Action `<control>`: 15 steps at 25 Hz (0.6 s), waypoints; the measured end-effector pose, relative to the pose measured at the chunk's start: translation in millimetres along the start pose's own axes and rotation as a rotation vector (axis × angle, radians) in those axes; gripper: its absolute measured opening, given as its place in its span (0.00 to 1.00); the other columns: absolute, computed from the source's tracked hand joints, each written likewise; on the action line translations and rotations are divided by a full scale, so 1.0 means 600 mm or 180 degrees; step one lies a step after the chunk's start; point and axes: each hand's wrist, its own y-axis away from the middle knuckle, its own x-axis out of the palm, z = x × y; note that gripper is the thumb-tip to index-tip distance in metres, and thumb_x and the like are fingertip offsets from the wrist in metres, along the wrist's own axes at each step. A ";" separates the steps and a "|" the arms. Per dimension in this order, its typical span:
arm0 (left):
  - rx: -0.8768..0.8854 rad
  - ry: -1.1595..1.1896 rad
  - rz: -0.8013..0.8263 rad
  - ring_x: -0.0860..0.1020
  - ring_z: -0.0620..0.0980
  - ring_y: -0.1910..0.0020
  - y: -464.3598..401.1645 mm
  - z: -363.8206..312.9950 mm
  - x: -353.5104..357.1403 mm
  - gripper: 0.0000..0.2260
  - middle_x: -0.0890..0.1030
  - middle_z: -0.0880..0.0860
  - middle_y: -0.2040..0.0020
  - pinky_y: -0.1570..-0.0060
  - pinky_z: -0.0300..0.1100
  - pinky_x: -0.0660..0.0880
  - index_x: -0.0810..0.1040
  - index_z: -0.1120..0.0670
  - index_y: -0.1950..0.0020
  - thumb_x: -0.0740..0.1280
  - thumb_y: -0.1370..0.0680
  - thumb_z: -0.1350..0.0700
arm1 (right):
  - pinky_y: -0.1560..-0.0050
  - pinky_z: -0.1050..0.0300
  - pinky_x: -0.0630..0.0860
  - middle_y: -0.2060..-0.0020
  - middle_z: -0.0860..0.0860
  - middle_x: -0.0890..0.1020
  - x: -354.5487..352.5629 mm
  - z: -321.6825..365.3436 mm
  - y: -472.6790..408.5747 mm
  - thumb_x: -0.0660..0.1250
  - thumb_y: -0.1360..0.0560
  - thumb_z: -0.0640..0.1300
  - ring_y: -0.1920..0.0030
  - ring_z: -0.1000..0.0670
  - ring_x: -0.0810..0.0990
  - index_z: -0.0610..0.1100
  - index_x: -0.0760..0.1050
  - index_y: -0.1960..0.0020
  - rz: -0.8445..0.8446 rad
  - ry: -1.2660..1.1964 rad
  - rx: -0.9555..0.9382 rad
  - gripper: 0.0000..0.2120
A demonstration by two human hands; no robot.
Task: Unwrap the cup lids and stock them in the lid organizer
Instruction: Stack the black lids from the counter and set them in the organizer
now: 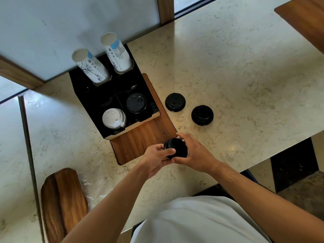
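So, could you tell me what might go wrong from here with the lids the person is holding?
1. Both hands, left hand and right hand, hold a stack of black lids over the counter's near edge; a loose grip could drop some to the floor.
2. The black lids already in the lid organizer sit beside the white lids; the stack might go into the wrong compartment.
3. Two loose black lids lie nearby and could be knocked.

The support surface is a cream marbled stone counter [236, 71] with an inset wooden panel [140, 139]. The black lid organizer [98, 102] stands on it. Two black lids [175, 102] [202, 115] lie beside the panel; crumpled clear wrap [91, 190] lies near the front edge.
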 end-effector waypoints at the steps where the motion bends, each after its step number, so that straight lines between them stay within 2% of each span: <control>1: -0.0002 0.0002 -0.0027 0.87 0.62 0.50 -0.002 -0.003 0.001 0.16 0.87 0.64 0.50 0.58 0.46 0.84 0.77 0.70 0.39 0.74 0.25 0.68 | 0.31 0.53 0.73 0.29 0.52 0.70 -0.007 -0.002 -0.004 0.74 0.31 0.66 0.31 0.51 0.71 0.52 0.59 0.21 0.0088 -0.0078 -0.0024 0.46; 3: 0.0001 0.0080 -0.0084 0.86 0.62 0.49 -0.007 -0.007 0.000 0.14 0.87 0.65 0.49 0.57 0.46 0.84 0.77 0.70 0.40 0.72 0.24 0.70 | 0.33 0.53 0.72 0.33 0.51 0.73 -0.028 -0.011 -0.018 0.69 0.29 0.68 0.34 0.52 0.72 0.50 0.63 0.23 -0.0152 -0.0130 -0.0035 0.41; 5: -0.0021 0.0154 -0.0160 0.86 0.62 0.47 -0.010 -0.010 -0.001 0.12 0.86 0.65 0.46 0.55 0.47 0.85 0.78 0.68 0.41 0.71 0.24 0.71 | 0.35 0.48 0.74 0.37 0.48 0.75 -0.057 -0.029 -0.047 0.69 0.25 0.60 0.37 0.49 0.72 0.46 0.69 0.27 -0.1018 0.0144 0.0070 0.31; 7: -0.0037 0.0251 -0.0222 0.86 0.62 0.45 -0.012 -0.010 -0.006 0.12 0.86 0.64 0.45 0.53 0.48 0.85 0.78 0.67 0.41 0.71 0.23 0.70 | 0.34 0.44 0.74 0.36 0.44 0.73 -0.094 -0.046 -0.083 0.74 0.26 0.53 0.37 0.43 0.71 0.44 0.72 0.30 -0.1626 0.0662 0.0403 0.28; 8: -0.0036 0.0299 -0.0245 0.85 0.62 0.45 -0.012 -0.009 -0.008 0.12 0.86 0.63 0.45 0.52 0.48 0.85 0.78 0.66 0.40 0.71 0.23 0.69 | 0.32 0.43 0.72 0.33 0.43 0.71 -0.110 -0.056 -0.099 0.76 0.28 0.52 0.34 0.41 0.69 0.45 0.71 0.30 -0.1611 0.0840 0.0570 0.30; 11: -0.0031 0.0407 -0.0321 0.85 0.62 0.45 -0.013 -0.007 -0.015 0.13 0.86 0.64 0.44 0.54 0.48 0.85 0.78 0.66 0.39 0.71 0.23 0.68 | 0.28 0.43 0.67 0.28 0.43 0.67 -0.137 -0.079 -0.128 0.78 0.32 0.50 0.29 0.40 0.65 0.47 0.70 0.29 -0.1101 0.1048 0.0721 0.34; 13: -0.0034 0.0494 -0.0353 0.85 0.62 0.45 -0.012 -0.006 -0.020 0.12 0.86 0.63 0.44 0.54 0.48 0.84 0.78 0.65 0.38 0.70 0.22 0.68 | 0.29 0.44 0.69 0.30 0.44 0.70 -0.143 -0.092 -0.134 0.78 0.31 0.49 0.30 0.40 0.67 0.47 0.71 0.30 -0.0905 0.1109 0.0703 0.33; 15: -0.0032 0.0539 -0.0360 0.84 0.62 0.43 -0.010 -0.007 -0.027 0.12 0.85 0.63 0.42 0.49 0.49 0.84 0.78 0.64 0.37 0.69 0.21 0.66 | 0.34 0.48 0.73 0.34 0.45 0.74 -0.141 -0.095 -0.131 0.78 0.31 0.49 0.34 0.42 0.70 0.46 0.74 0.34 -0.1020 0.1000 0.0630 0.28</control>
